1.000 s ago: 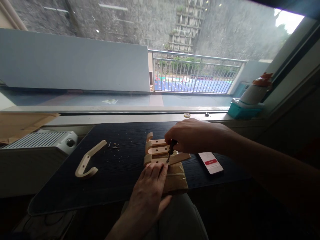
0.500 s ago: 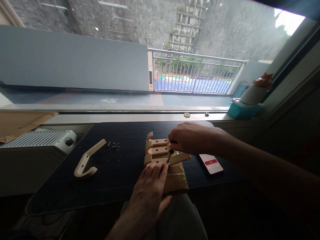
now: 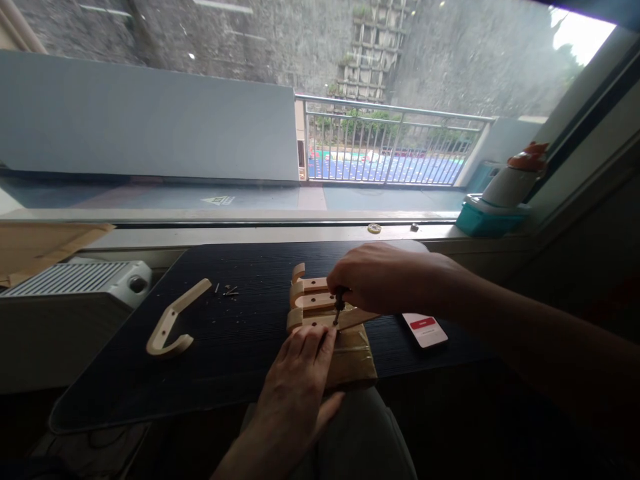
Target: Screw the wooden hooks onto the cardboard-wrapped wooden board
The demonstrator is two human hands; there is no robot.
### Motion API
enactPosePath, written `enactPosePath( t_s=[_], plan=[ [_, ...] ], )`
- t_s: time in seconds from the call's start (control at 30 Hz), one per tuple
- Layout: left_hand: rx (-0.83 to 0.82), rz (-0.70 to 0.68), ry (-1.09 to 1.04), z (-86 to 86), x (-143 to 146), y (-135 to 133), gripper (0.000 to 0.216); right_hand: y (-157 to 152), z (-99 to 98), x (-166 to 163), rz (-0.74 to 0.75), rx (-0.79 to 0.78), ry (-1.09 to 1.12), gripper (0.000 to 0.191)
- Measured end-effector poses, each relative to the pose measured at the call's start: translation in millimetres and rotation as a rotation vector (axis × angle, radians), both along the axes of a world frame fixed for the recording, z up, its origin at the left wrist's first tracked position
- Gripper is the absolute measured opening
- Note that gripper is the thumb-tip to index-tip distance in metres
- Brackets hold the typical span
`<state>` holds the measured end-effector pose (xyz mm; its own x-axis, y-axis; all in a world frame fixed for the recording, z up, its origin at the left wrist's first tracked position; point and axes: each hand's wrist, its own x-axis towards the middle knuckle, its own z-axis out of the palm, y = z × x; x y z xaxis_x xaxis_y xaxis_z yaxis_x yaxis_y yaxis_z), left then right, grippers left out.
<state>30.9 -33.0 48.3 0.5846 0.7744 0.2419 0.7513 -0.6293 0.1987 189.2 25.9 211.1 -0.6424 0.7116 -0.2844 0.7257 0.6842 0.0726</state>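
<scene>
My right hand (image 3: pixel 367 277) is closed round the dark handle of a screwdriver (image 3: pixel 339 305). The tool points down, its tip beside my left fingertips at a light wooden hook (image 3: pixel 353 323). My left hand (image 3: pixel 300 370) presses that hook with its fingers, and its thumb lies apart on the near side of a brown taped block (image 3: pixel 355 363) underneath. Farther along the block, more wooden hooks (image 3: pixel 313 301) lie side by side, with dark screw holes in their flat arms. My hands hide part of the nearest hook and the screw, if any, under the tip.
A loose wooden hook (image 3: pixel 167 327) rests at the left of the black table (image 3: pixel 225 360). Several screws (image 3: pixel 230 291) lie near it among small crumbs. To the right is a phone (image 3: pixel 426 332). On the windowsill stand a tape roll (image 3: pixel 374 229) and a teal box (image 3: pixel 487 217).
My right hand has shifted slightly left and turned at the wrist, bringing the screwdriver more upright. My left hand stays in the same place on the hook.
</scene>
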Motion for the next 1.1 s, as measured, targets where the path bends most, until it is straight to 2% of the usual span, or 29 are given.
enactPosePath(
  t_s=[0.13, 0.3, 0.53, 0.73, 1.1],
  plan=[
    [-0.002, -0.002, -0.004, -0.5, 0.0, -0.2, 0.071, 3.9, -6.6, 2.9, -0.043, 0.002, 0.026, 0.018],
    [-0.004, 0.001, -0.017, -0.2, 0.3, 0.3, 0.071, 5.4, -11.7, 3.7, -0.104, 0.014, 0.064, 0.026],
    [-0.013, 0.005, -0.020, 1.2, 1.0, -0.9, 0.070, 5.9, -6.8, 9.1, -0.092, 0.023, 0.079, 0.023],
    [0.013, 0.009, 0.011, -1.8, 1.3, -1.0, 0.073, 3.1, -1.7, 1.1, -0.043, -0.002, 0.044, 0.017],
    [0.072, -0.002, 0.035, -6.9, 1.0, 1.3, 0.076, 12.1, -18.1, 8.6, -0.079, 0.024, 0.124, 0.020]
  ],
)
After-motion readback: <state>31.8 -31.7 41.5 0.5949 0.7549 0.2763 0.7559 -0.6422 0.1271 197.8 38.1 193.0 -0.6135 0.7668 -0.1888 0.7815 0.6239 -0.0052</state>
